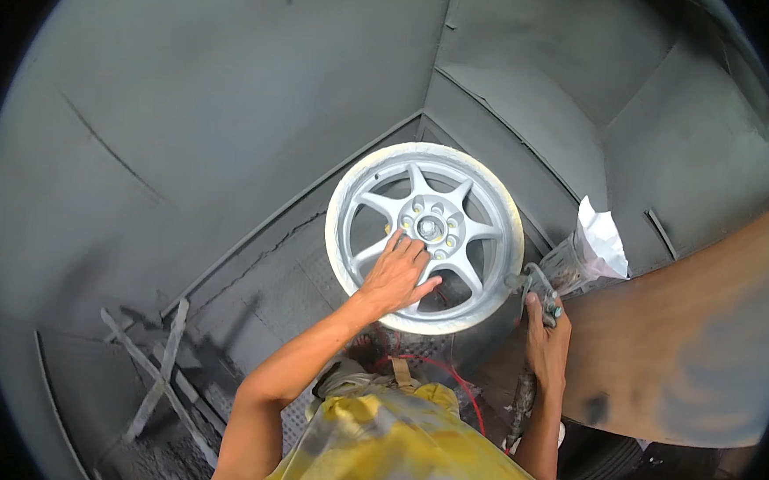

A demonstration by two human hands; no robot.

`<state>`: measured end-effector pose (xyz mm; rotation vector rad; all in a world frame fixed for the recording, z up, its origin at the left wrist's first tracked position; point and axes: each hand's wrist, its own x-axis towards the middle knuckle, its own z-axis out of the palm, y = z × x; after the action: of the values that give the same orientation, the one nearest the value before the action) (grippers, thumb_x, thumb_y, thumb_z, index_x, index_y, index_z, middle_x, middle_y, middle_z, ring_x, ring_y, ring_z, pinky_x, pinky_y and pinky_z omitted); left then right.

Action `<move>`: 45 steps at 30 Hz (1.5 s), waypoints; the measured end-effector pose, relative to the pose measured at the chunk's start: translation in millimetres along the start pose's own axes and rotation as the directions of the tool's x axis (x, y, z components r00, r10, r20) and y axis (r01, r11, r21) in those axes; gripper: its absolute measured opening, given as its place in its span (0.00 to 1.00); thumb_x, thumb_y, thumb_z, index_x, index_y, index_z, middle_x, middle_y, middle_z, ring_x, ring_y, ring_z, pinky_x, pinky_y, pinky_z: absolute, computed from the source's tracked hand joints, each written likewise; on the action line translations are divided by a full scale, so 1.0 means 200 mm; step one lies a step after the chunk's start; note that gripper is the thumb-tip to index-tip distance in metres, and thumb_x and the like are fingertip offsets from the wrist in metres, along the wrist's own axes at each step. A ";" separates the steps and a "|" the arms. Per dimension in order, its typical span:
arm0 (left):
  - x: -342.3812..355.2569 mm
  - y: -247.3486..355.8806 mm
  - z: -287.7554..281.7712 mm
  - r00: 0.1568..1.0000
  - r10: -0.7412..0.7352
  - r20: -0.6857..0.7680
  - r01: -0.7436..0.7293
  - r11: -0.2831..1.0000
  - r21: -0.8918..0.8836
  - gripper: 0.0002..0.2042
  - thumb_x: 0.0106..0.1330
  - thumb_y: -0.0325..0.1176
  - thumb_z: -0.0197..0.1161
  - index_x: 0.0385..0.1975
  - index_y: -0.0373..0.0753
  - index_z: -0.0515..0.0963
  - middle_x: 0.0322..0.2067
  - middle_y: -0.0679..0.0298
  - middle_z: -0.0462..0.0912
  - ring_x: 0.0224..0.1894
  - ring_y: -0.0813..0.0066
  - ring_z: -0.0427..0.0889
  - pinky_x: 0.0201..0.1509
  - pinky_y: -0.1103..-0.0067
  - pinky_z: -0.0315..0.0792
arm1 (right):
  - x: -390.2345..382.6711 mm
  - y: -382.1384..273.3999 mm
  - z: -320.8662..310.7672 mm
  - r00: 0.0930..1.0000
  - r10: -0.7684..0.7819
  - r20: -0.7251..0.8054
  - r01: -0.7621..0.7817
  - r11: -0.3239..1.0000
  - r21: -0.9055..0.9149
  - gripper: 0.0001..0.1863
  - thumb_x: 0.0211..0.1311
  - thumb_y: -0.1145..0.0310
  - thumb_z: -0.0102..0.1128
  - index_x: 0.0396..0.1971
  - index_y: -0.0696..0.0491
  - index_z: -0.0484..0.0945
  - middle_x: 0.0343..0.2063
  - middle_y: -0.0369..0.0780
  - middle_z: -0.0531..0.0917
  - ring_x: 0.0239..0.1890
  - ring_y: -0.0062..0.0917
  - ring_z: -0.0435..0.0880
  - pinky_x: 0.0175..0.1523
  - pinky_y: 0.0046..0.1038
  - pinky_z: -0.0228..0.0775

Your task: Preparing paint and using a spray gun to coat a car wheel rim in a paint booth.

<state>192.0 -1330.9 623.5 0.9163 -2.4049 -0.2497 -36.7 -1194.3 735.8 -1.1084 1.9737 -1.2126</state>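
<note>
A light-grey spoked wheel rim (482, 233) with a pale, cream-coloured outer edge lies in front of me, its face toward me. My left hand (396, 274) reaches over the lower left spokes, fingertips at the hub and thumb spread to the right. It holds nothing that I can see; the fingertips seem to touch the face beside the bolt holes. At the rim's lower right edge, my right hand (549, 338) is closed around a metal spray gun (550, 305). The gun's front points toward the rim. Part of its grip is hidden by the fingers.
Grey, paint-dusted walls (235, 99) meet in a corner behind the rim. Crumpled white paper (602, 240) sticks out of a container at the right. A curved brown board (660, 336) stands nearby. Crossed wooden bars (161, 371) lie left; a red hose (459, 381) runs near my feet.
</note>
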 end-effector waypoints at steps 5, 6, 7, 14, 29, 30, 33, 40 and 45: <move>-0.01 0.11 0.09 0.987 -0.133 -0.095 0.138 0.990 0.042 0.12 0.62 0.27 0.62 0.44 0.30 0.77 0.43 0.49 0.74 0.51 0.46 0.74 0.65 0.57 0.64 | -0.17 0.04 -0.11 0.958 -0.001 0.287 -0.034 0.993 0.115 0.20 0.71 0.59 0.59 0.47 0.63 0.79 0.32 0.37 0.82 0.29 0.20 0.80 0.37 0.25 0.73; -0.03 0.12 0.09 0.981 -0.148 -0.124 0.154 0.988 0.034 0.12 0.61 0.25 0.62 0.45 0.31 0.77 0.44 0.50 0.74 0.51 0.46 0.74 0.64 0.57 0.64 | -0.18 0.05 -0.13 0.953 -0.008 0.303 -0.030 0.992 0.122 0.20 0.71 0.59 0.59 0.47 0.63 0.79 0.32 0.37 0.82 0.29 0.20 0.80 0.37 0.25 0.73; -0.07 0.15 0.09 0.978 -0.163 -0.130 0.170 0.984 0.050 0.12 0.61 0.25 0.62 0.45 0.31 0.77 0.44 0.50 0.74 0.51 0.46 0.74 0.64 0.57 0.64 | -0.19 0.06 -0.15 0.925 -0.047 0.377 -0.007 0.990 0.141 0.19 0.71 0.59 0.59 0.47 0.63 0.79 0.32 0.37 0.82 0.29 0.20 0.80 0.38 0.25 0.73; -0.56 0.84 -0.06 0.842 -0.525 -0.122 0.442 0.803 -0.400 0.09 0.62 0.24 0.61 0.42 0.33 0.80 0.40 0.53 0.81 0.45 0.54 0.81 0.49 0.68 0.76 | -0.25 0.13 -0.22 0.848 -0.217 0.484 0.138 0.971 0.194 0.19 0.71 0.63 0.59 0.52 0.62 0.77 0.32 0.39 0.84 0.31 0.20 0.81 0.41 0.26 0.74; -0.99 1.82 -0.22 0.452 -0.892 0.018 0.441 0.206 -0.874 0.27 0.68 0.44 0.66 0.57 0.28 0.69 0.33 0.61 0.77 0.27 0.81 0.69 0.29 0.77 0.65 | -0.99 -0.19 0.10 0.673 -0.586 0.450 0.362 0.793 0.491 0.17 0.74 0.64 0.53 0.52 0.62 0.75 0.36 0.41 0.83 0.37 0.23 0.83 0.39 0.25 0.79; -1.05 1.86 -0.28 0.300 -0.954 0.015 0.438 0.124 -0.890 0.27 0.68 0.43 0.66 0.57 0.28 0.69 0.33 0.61 0.77 0.27 0.81 0.70 0.29 0.77 0.65 | -1.07 -0.24 0.13 0.646 -0.615 0.452 0.398 0.777 0.487 0.16 0.75 0.64 0.52 0.51 0.62 0.75 0.38 0.40 0.83 0.37 0.23 0.83 0.40 0.24 0.78; -1.33 1.83 -0.34 0.237 -0.930 -0.283 0.383 0.357 -0.852 0.22 0.69 0.40 0.64 0.56 0.31 0.72 0.36 0.62 0.81 0.33 0.85 0.75 0.36 0.80 0.71 | -1.36 -0.34 0.22 0.499 -0.638 0.587 0.422 0.770 0.479 0.20 0.74 0.64 0.55 0.57 0.62 0.72 0.40 0.42 0.82 0.38 0.24 0.81 0.44 0.26 0.77; -2.11 2.04 -0.65 -0.150 -0.869 -0.471 0.340 0.402 -0.850 0.13 0.66 0.40 0.69 0.42 0.38 0.81 0.28 0.78 0.78 0.31 0.90 0.71 0.34 0.84 0.69 | -2.05 -0.26 0.34 -0.056 -0.736 0.674 0.549 0.542 0.637 0.32 0.64 0.68 0.65 0.66 0.59 0.66 0.52 0.50 0.78 0.49 0.39 0.80 0.51 0.36 0.75; -2.93 2.36 -0.84 -0.395 -0.794 -0.462 0.489 0.244 -0.837 0.13 0.64 0.41 0.71 0.35 0.38 0.80 0.24 0.77 0.77 0.28 0.90 0.71 0.30 0.84 0.68 | -2.31 -0.02 0.39 -0.278 -0.575 0.769 0.683 0.445 0.579 0.21 0.62 0.68 0.65 0.54 0.59 0.77 0.44 0.48 0.80 0.44 0.41 0.81 0.47 0.35 0.74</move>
<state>382.7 -586.2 678.5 1.6717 -0.2303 -0.3042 257.1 -828.2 724.2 -2.3765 0.1912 -0.3541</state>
